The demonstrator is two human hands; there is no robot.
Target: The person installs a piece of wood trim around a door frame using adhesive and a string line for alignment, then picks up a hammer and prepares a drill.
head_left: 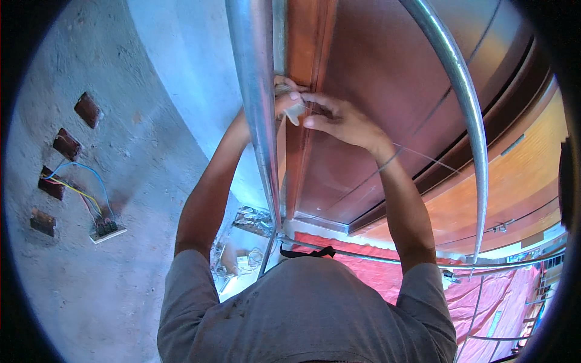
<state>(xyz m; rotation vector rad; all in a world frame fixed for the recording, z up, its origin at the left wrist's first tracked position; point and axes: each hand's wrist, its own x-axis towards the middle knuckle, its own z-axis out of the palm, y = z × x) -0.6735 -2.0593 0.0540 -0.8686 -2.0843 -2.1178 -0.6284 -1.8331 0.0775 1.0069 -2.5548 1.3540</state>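
Note:
Both my arms are raised to a reddish-brown wooden door frame (298, 166), beside an upright metal pole (253, 78). My left hand (284, 100) is partly behind the pole, its fingers closed at the frame's edge. A small pale, thin piece (295, 113) sticks out under its thumb; what kind it is I cannot make out. My right hand (351, 124) is just to the right, its fingertips close to the left hand. Its thumb and fingers are apart, slightly blurred, with nothing clearly between them.
A curved metal pipe (463, 78) arches on the right, before the brown door panel (369, 91). At left, the grey wall (121, 254) has square holes and a dangling socket (108, 231) with coloured wires. Red sheeting (363, 260) lies below, past a horizontal rail (417, 264).

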